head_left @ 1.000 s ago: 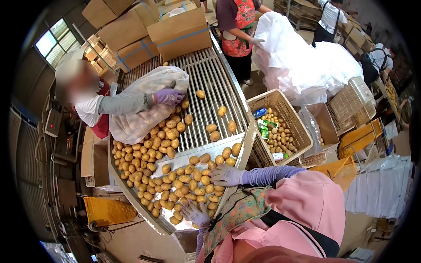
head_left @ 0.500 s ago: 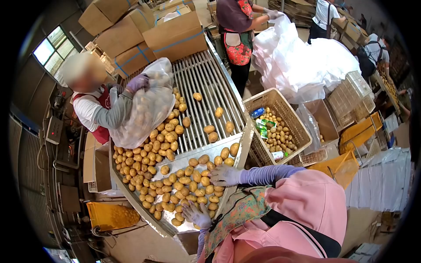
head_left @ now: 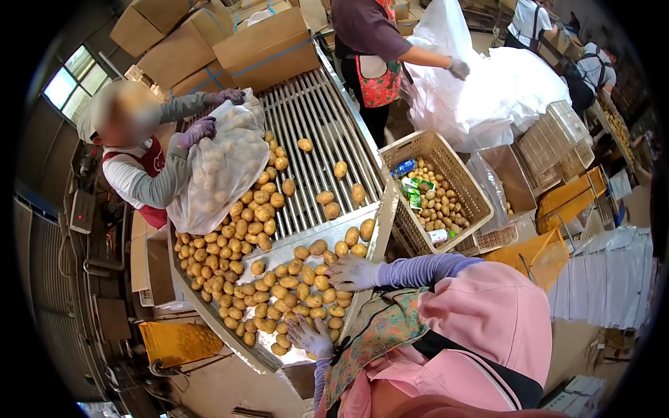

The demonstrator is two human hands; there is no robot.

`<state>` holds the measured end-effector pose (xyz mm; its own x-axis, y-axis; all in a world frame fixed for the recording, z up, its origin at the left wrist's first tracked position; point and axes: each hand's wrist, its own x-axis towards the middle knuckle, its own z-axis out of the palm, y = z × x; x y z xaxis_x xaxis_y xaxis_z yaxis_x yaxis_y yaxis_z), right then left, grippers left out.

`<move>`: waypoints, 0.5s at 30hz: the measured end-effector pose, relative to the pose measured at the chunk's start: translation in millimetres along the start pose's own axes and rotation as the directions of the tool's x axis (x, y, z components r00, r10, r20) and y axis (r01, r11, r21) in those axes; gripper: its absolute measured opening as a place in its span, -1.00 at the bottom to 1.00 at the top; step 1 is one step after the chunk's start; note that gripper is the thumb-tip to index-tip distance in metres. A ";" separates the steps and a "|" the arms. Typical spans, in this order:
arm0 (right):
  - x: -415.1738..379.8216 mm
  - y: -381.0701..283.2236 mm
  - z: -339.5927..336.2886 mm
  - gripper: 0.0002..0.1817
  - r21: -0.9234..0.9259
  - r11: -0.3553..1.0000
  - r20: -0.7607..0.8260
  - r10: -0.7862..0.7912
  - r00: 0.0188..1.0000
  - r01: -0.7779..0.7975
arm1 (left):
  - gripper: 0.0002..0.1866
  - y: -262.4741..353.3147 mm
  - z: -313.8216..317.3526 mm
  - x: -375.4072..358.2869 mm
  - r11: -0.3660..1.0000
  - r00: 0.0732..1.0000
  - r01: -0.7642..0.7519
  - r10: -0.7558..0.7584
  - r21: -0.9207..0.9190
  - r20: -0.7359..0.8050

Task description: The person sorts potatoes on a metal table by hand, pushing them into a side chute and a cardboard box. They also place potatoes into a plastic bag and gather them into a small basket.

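Many potatoes (head_left: 289,282) lie on the metal sorting table (head_left: 275,252), packed closely at its lower end. My left hand (head_left: 311,337), in a pale glove, rests with spread fingers against the potatoes near the table's lower edge. Above it, my right hand (head_left: 353,272), also gloved, lies open with its fingers touching potatoes beside the table's right rim. Neither hand is closed round a potato. Across the table, a co-worker in a red apron grips a white mesh bag (head_left: 219,164) full of potatoes with both gloved hands.
A few potatoes sit on the metal rollers (head_left: 306,139). Right of the table stands a plastic crate (head_left: 481,209) holding potatoes and packets. Cardboard boxes (head_left: 268,56) are stacked behind. Another co-worker stands by white sheeting (head_left: 453,83). A yellow bin (head_left: 180,341) is at lower left.
The view has shifted slightly. The co-worker across has both hands on the bag's upper part, and the potatoes beneath it are more exposed. The one by the sheeting has stretched an arm out. My hands barely moved.
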<state>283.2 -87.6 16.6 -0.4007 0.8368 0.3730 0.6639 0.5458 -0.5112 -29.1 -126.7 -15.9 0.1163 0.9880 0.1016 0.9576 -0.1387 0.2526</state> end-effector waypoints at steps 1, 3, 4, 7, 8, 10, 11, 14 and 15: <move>0.1 -0.2 -0.8 -0.70 0.002 1.000 0.003 0.000 1.000 0.000 | -0.25 -0.5 1.1 -0.1 1.000 1.000 -0.002 0.002 0.006 -0.004; 0.6 -2.1 -4.3 -0.70 -0.009 1.000 0.023 0.010 1.000 -0.010 | -0.25 -1.2 2.8 -1.2 1.000 1.000 0.003 -0.003 0.012 -0.008; 1.4 -3.5 -6.5 -0.70 -0.007 1.000 0.026 0.009 1.000 -0.008 | -0.26 -1.8 3.8 -1.1 1.000 1.000 -0.011 0.012 0.019 -0.024; 0.8 -4.4 -9.1 -0.70 -0.012 1.000 0.014 0.015 1.000 -0.014 | -0.26 -3.5 5.9 -0.5 0.999 0.999 -0.019 0.020 0.044 -0.038; 0.6 -4.8 -9.0 -0.70 -0.006 1.000 -0.008 0.012 1.000 -0.012 | -0.27 -3.6 6.4 -0.9 0.998 0.999 -0.010 0.012 0.062 -0.037; 0.3 -5.9 -8.4 -0.70 0.003 1.000 -0.028 0.009 1.000 -0.009 | -0.27 -3.2 5.9 -1.2 0.998 0.999 -0.011 0.013 0.054 -0.042; 0.9 -5.8 -8.3 -0.69 -0.007 1.000 0.000 0.018 1.000 -0.018 | -0.27 -3.0 5.6 -1.0 0.999 0.999 -0.010 0.013 0.048 -0.052; 1.9 -4.9 -7.4 -0.69 -0.028 0.999 0.051 0.030 0.998 -0.029 | -0.27 0.5 0.6 -1.0 0.999 0.998 -0.021 0.023 0.030 -0.062; 2.3 -5.2 -7.6 -0.68 -0.042 0.998 0.067 0.038 0.997 -0.036 | -0.27 1.0 -0.2 -1.4 0.999 0.998 -0.014 0.016 0.032 -0.062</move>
<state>283.7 -88.9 26.1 -0.4165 0.8581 0.3002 0.7035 0.5134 -0.4914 -28.3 -128.2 -15.6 0.1149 0.9796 0.1648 0.9638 -0.1501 0.2202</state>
